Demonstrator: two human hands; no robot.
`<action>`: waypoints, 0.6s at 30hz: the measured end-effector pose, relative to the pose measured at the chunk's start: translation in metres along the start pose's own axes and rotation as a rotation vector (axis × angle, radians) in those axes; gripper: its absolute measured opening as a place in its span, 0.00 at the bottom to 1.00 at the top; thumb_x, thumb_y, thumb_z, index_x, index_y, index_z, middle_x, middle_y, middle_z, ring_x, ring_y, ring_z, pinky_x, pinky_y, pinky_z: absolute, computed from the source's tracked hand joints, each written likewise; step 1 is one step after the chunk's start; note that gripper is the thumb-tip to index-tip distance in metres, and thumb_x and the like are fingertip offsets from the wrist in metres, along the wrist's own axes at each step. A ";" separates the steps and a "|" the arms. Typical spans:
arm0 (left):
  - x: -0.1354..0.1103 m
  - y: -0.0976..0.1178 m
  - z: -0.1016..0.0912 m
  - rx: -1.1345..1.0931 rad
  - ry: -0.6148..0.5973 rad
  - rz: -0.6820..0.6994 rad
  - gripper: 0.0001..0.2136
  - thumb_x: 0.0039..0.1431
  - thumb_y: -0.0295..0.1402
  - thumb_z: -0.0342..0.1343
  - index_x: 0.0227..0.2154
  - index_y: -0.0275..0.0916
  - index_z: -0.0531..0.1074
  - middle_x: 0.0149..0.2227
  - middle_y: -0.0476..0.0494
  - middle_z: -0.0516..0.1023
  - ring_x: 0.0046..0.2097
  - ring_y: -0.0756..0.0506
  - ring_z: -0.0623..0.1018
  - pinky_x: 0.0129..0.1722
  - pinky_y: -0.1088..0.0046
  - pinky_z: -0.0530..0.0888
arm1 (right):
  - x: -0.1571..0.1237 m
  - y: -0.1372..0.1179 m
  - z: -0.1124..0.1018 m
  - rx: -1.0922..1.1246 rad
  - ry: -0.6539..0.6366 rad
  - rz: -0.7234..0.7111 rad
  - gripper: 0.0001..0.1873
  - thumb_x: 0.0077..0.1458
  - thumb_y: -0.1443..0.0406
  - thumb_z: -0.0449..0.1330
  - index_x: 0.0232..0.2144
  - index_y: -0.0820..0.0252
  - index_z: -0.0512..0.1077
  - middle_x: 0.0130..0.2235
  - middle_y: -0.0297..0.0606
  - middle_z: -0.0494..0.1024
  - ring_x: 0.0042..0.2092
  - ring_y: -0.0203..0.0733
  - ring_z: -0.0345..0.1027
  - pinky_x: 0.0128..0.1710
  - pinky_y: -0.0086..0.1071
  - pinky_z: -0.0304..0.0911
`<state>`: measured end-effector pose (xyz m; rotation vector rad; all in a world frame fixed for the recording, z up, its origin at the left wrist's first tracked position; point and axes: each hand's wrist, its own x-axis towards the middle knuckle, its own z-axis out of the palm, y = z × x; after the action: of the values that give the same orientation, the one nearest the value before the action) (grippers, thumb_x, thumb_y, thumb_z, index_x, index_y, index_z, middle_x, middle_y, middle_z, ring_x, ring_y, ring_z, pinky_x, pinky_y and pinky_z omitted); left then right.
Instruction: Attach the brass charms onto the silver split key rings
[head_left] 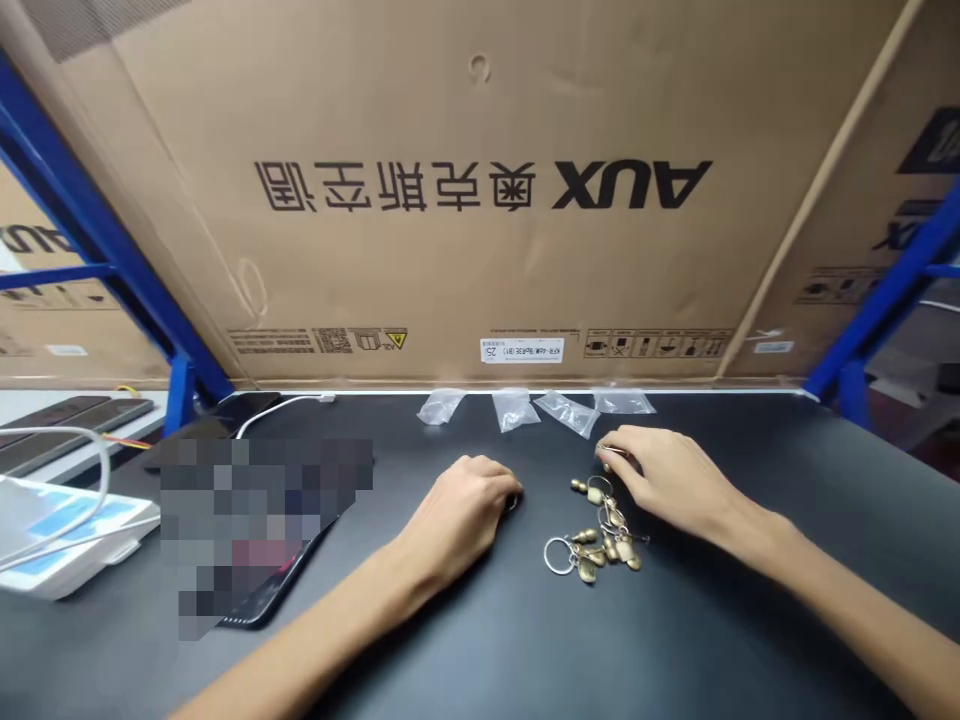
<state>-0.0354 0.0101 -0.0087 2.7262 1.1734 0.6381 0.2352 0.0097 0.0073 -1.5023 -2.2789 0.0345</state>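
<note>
My left hand rests on the dark tabletop with its fingers curled closed. Part of a metal ring shows at its fingertips; the rest is hidden by the fingers. To the right, my right hand pinches a keychain between thumb and fingers, just above the table. Between and below the hands lies a loose pile of brass-coloured keychains with small gourd-like charms and silver split rings. One split ring sticks out on the pile's left side.
Several clear plastic bags lie along the table's back edge. A large cardboard box stands behind it. On the left are a pixelated dark device, a white cable and a white box. Blue frame posts flank the table.
</note>
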 end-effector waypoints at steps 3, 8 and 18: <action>-0.002 0.019 -0.001 -0.007 0.047 0.025 0.14 0.61 0.25 0.49 0.44 0.39 0.77 0.48 0.40 0.78 0.49 0.41 0.75 0.50 0.60 0.72 | 0.001 0.011 0.004 -0.093 -0.039 -0.009 0.15 0.66 0.61 0.51 0.40 0.54 0.78 0.39 0.39 0.80 0.41 0.44 0.75 0.37 0.33 0.63; -0.006 0.052 0.002 0.000 -0.017 0.018 0.08 0.63 0.33 0.52 0.38 0.39 0.75 0.42 0.40 0.74 0.45 0.40 0.70 0.44 0.60 0.73 | 0.000 0.009 0.002 -0.140 -0.005 -0.011 0.16 0.64 0.57 0.54 0.46 0.53 0.77 0.44 0.39 0.79 0.37 0.42 0.75 0.35 0.32 0.63; -0.008 0.040 0.009 0.008 -0.159 -0.148 0.08 0.59 0.22 0.45 0.34 0.40 0.65 0.34 0.47 0.71 0.33 0.46 0.73 0.34 0.69 0.68 | -0.014 -0.030 -0.004 0.110 0.081 -0.189 0.14 0.67 0.63 0.50 0.39 0.56 0.76 0.40 0.36 0.79 0.40 0.40 0.72 0.41 0.33 0.64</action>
<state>-0.0097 -0.0225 -0.0093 2.6083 1.3233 0.3921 0.2148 -0.0159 0.0136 -1.2076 -2.3034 0.0439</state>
